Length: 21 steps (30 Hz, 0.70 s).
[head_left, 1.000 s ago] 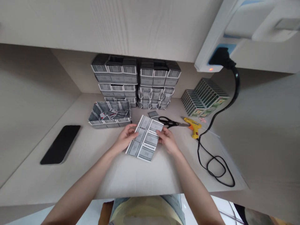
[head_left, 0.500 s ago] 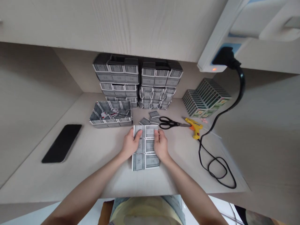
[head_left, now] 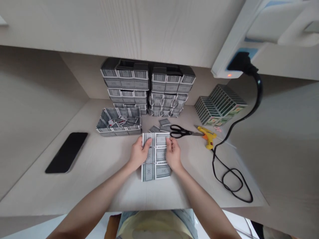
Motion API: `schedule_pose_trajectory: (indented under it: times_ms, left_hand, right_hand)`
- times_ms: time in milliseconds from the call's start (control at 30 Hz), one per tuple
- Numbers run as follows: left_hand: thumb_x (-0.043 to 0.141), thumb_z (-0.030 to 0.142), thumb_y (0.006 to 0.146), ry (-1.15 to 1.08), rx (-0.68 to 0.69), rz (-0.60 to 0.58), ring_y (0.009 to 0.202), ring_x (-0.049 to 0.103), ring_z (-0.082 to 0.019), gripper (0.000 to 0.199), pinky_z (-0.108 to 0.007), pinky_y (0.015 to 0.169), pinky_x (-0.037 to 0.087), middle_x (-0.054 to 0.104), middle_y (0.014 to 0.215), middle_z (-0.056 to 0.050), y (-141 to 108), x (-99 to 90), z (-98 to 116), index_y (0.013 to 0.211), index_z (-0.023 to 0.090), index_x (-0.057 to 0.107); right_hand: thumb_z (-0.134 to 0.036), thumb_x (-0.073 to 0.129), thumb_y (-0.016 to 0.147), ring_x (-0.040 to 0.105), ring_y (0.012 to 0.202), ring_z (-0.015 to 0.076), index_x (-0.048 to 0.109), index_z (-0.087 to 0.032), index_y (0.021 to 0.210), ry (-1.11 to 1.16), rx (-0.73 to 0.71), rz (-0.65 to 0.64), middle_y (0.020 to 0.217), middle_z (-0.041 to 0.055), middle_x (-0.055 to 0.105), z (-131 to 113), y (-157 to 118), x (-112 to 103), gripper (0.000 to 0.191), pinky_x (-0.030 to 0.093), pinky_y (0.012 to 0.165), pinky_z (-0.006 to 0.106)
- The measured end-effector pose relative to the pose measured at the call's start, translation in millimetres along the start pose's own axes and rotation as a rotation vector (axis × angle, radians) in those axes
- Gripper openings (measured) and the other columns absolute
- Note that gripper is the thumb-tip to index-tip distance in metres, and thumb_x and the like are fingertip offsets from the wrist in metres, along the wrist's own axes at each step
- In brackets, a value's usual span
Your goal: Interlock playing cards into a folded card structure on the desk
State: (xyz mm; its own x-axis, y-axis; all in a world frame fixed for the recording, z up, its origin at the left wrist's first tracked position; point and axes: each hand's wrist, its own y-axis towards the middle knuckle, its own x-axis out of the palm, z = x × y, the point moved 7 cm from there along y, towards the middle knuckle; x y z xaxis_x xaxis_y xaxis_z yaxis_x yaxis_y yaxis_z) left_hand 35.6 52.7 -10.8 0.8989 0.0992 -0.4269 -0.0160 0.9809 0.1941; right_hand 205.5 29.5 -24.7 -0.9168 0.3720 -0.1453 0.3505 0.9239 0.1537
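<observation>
Just below the centre of the frame: panel of joined cards (head_left: 156, 158), two columns of three, patterned backs up, long sides running toward the viewer; contact with the bench (head_left: 104, 156) beneath not discernible. At its left edge, left hand (head_left: 138, 153), grip pinching the panel, thumb on top; at its right edge, right hand (head_left: 173, 153), grip likewise pinching, thumb on top, other fingertips hidden. Just beyond the far edge, loose cards (head_left: 164, 122); to their right, black scissors (head_left: 183, 132) and yellow glue gun (head_left: 209, 135). Left of centre, open card box (head_left: 119, 133) with card pieces inside. Behind, upper centre, two stacks of card boxes (head_left: 172, 87). Far left, dark phone (head_left: 66, 152); lower right, looped black cable (head_left: 229, 170).
</observation>
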Motion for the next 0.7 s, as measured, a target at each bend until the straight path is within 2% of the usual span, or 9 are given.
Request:
schedule_pose_trajectory:
  times_ms: [233, 700]
  left_hand:
    - [0.045, 0.045, 0.081, 0.021, -0.005, -0.028, 0.075, 0.061, -0.019, 0.031, -0.028, 0.067, 0.046, 0.066, 0.082, -0.006, 2.0, 1.6, 0.2, 0.09, 0.017, 0.054]
    - [0.047, 0.043, 0.081, -0.023, 0.008, 0.008, 0.076, 0.061, -0.019, 0.029, -0.029, 0.069, 0.046, 0.066, 0.083, -0.006, 0.2, 0.6, -4.5, 0.09, 0.017, 0.055]
  right_hand:
    - [-0.044, 0.041, 0.083, 0.051, 0.063, 0.0142, 0.05, -0.019, 0.081, 0.013, 0.001, 0.014, 0.069, 0.0, 0.057, 5.6, 4.1, -1.7, 0.026, 0.042, 0.062, 0.026]
    - [-0.043, 0.042, 0.083, 0.049, 0.06, 0.0131, 0.052, -0.018, 0.083, -0.047, -0.024, 0.013, 0.069, -0.0001, 0.057, 4.3, 7.5, -8.0, 0.026, 0.041, 0.06, 0.025]
